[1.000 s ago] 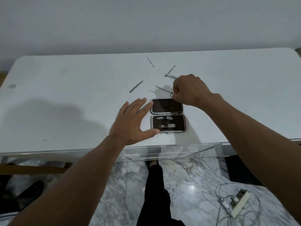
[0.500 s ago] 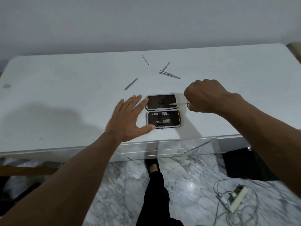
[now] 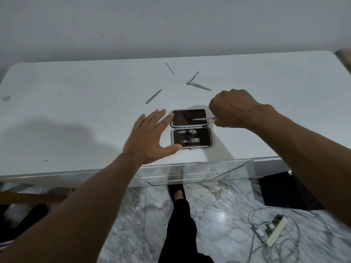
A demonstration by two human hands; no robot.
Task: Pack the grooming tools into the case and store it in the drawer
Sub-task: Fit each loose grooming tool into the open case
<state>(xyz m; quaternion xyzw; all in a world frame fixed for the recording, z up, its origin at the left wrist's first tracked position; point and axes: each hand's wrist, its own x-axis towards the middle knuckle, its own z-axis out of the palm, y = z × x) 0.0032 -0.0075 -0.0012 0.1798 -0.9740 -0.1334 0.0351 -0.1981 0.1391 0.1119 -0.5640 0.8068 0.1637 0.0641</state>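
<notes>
On the marble floor nearest us we see a power strip [image 3: 275,232] among its cords. Just inside the surface's [image 3: 76,120] front edge, above the mirrored drawer front [image 3: 190,172], lies the open case [image 3: 208,137], with two nail clippers [image 3: 188,132] strapped in its near half. The left hand [image 3: 150,137], fingers spread and straight, sits at the case's left side. The right hand [image 3: 230,111] pinches a slim ring-ended tool [image 3: 201,119] over the far half. Beyond, a nail file [image 3: 153,96], tweezers [image 3: 199,85] and a thin pick [image 3: 169,68] lie loose.
</notes>
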